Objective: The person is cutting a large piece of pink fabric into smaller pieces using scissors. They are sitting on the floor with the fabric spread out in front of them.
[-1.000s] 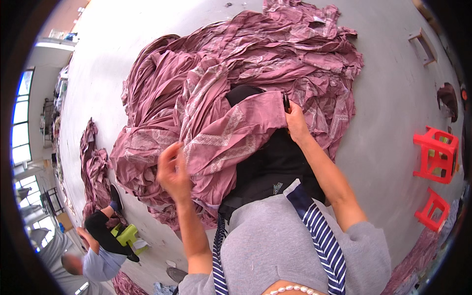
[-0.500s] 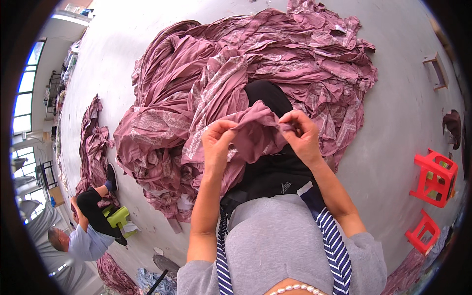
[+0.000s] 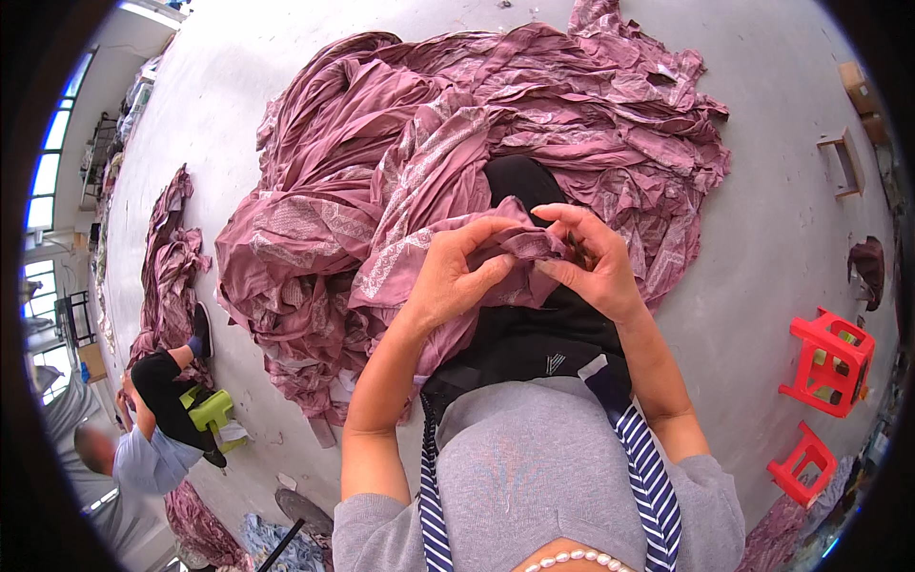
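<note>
Above lap (image 3: 553, 336), left hand (image 3: 459, 272), right hand (image 3: 593, 265) pinch mauve cloth edge (image 3: 530, 244), running left-right.

two red stools (image 3: 817, 334) | green stool (image 3: 212, 411) | seated co-worker (image 3: 152, 462) | brown box (image 3: 857, 88)

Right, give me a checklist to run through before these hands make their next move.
1. Left hand holding the cloth: ok, pinched between thumb and fingers.
2. Right hand gripping firmly: cannot tell; its fingers are at the cloth, but the grip is partly hidden.
3. Dark thing in the right hand identified: cannot tell, fingers cover it.
4. Cloth spread flat: not ok, bunched between the hands.
5. Other person away from the hands: ok, off to the left.
</note>
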Action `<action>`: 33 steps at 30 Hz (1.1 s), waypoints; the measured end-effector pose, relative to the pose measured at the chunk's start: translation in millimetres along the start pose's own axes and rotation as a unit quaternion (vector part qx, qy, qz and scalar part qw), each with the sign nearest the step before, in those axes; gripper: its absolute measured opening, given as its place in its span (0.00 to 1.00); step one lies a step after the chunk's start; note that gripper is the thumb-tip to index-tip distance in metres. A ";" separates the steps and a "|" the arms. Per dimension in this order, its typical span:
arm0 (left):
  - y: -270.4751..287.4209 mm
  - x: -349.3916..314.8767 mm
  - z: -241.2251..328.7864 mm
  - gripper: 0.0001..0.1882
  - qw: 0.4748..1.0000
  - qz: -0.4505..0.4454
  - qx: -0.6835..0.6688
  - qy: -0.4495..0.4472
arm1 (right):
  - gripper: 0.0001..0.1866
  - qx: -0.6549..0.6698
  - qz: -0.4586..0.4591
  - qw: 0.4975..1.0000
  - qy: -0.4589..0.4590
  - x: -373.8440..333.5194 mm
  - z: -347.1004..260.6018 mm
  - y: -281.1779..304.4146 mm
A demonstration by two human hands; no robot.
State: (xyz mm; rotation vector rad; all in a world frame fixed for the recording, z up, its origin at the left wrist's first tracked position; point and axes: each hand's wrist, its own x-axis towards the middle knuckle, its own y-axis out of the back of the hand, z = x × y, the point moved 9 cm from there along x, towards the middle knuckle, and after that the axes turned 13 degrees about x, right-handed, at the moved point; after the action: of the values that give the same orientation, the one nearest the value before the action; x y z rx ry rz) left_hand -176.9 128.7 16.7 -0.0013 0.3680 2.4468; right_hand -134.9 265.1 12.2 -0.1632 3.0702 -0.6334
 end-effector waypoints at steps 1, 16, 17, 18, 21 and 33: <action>-4.5 -0.5 -5.3 0.18 0.999 -0.024 -0.014 0.019 | 0.26 0.011 0.004 1.000 -0.006 1.8 -1.2 0.9; -40.3 -22.1 -49.8 0.09 0.878 0.032 -0.449 0.161 | 0.18 0.036 0.087 0.996 -0.007 8.8 7.9 15.3; -38.8 -23.3 -50.8 0.10 0.884 0.054 -0.431 0.174 | 0.18 0.036 0.084 0.996 -0.014 8.0 7.5 13.6; -38.6 -22.9 -49.7 0.10 0.889 0.051 -0.425 0.163 | 0.18 0.037 0.080 0.996 -0.020 7.7 7.1 11.6; -38.0 -21.3 -47.4 0.09 0.916 0.037 -0.380 0.123 | 0.18 0.017 0.072 0.997 -0.006 9.0 3.3 6.3; -30.2 -21.7 -38.0 0.11 0.934 0.098 -0.329 0.098 | 0.11 -0.357 0.070 0.919 0.152 -15.7 -49.6 -6.4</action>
State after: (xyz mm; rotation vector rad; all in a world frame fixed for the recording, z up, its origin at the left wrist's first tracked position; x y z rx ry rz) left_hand -144.8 127.9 -25.7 -0.5185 -0.4026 2.6590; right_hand -119.8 280.4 60.0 0.1788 3.3980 0.5420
